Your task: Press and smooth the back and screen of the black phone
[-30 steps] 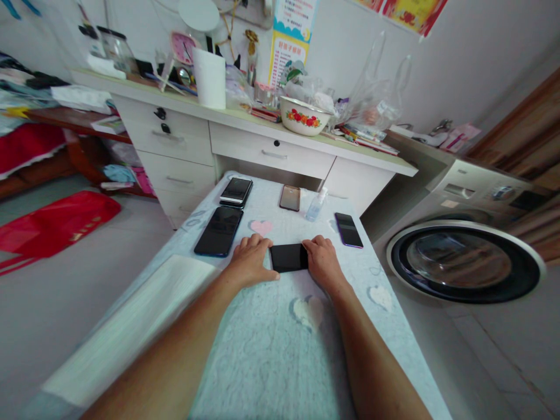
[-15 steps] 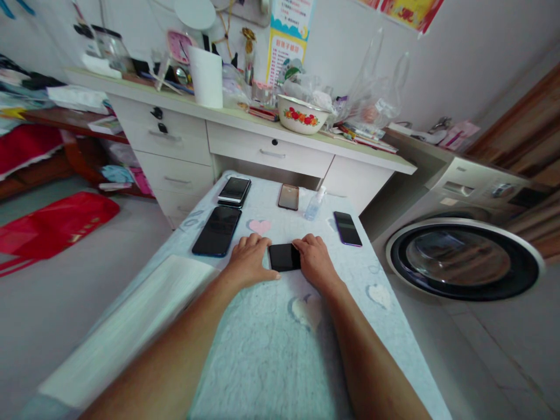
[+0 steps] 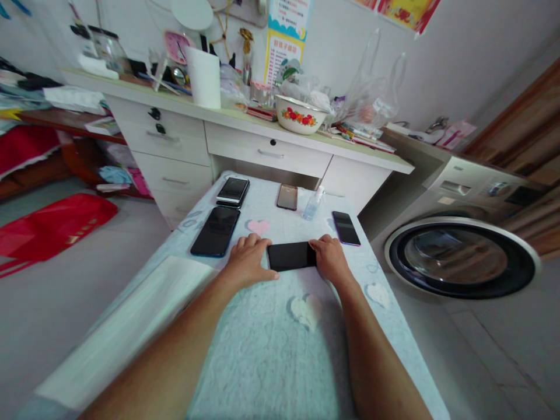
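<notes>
A black-screened smartphone (image 3: pixel 291 256) lies sideways on the cloth-covered table (image 3: pixel 271 361). My left hand (image 3: pixel 245 256) steadies its left end, thumb along the near edge and fingers by the far edge. At the right end of the screen is my right hand (image 3: pixel 331 256), its fingers curled and pressed together. Whatever it may hold is hidden. Left of my left hand rests a larger dark phone (image 3: pixel 216 231). Behind that is a stack of phones (image 3: pixel 233 191). A phone with a purple edge (image 3: pixel 346 227) lies beyond my right hand.
Toward the back stand a clear spray bottle (image 3: pixel 313 204) and a brownish phone case (image 3: pixel 287 197). A pale folded sheet (image 3: pixel 126 326) lies along the left edge. A cluttered white desk (image 3: pixel 266 153) borders the far end; a washing machine (image 3: pixel 459 256) is at right.
My right hand has slid right along the smartphone, uncovering more of its screen. The left hand keeps its place at the other end, and the phone stays put.
</notes>
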A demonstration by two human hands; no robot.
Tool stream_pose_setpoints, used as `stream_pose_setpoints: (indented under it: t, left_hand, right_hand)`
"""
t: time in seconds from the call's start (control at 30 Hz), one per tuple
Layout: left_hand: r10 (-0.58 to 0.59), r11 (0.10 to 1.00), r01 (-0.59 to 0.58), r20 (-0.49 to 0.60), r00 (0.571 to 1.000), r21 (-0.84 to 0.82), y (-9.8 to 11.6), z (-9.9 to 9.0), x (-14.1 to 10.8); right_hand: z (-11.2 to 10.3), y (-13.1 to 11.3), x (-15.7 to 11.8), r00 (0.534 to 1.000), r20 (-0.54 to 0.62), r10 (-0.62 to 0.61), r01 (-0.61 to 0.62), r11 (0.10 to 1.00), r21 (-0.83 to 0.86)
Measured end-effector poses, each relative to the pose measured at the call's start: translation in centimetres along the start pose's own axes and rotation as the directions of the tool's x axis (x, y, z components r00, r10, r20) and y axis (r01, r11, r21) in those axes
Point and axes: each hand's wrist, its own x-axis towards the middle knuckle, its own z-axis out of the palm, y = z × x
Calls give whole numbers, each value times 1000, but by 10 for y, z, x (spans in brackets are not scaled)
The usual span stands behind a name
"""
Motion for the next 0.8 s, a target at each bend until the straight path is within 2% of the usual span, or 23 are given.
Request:
stream_pose_setpoints:
  t: [0.23,0.5,0.8]
  left_hand:
    - [4,1000,-4,-2,1000,4,0,0,0]
    - [-3,1000,3,8,1000,15,1,-1,0]
    - [-8,1000,8,-1,1000,10,1,0,0]
  right_hand:
    - [-14,-10,-9,982,14,-188,184,975,125]
    - [-16,-21,-16,950,2,-313,303,921,245]
    - [-15,-36,-21,950,43,-310,279,901,333]
